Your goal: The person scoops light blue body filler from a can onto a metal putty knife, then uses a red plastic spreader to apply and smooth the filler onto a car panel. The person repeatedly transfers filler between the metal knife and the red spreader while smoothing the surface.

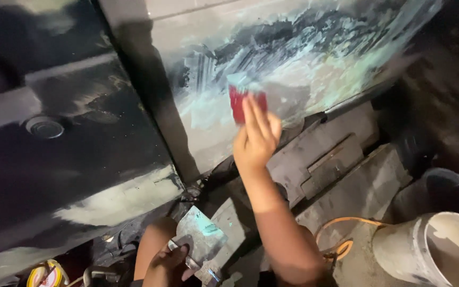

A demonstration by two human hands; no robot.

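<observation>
Dark car panel (70,175) as landmark. Below it, left hand (168,263) clasps metal mixing board (200,239) with greenish filler dab. Right of panel seam — right hand (256,139), fingers flat, pressing red spreader (238,102) onto filler-smeared door (304,69). Judgement: steady pressure, overlapping strokes. Bucket (431,250) far right.

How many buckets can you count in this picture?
2: a pale bucket at the lower right, lying tilted, and a dark bucket just behind it by the right edge. Others may sit beyond the frame.
</observation>
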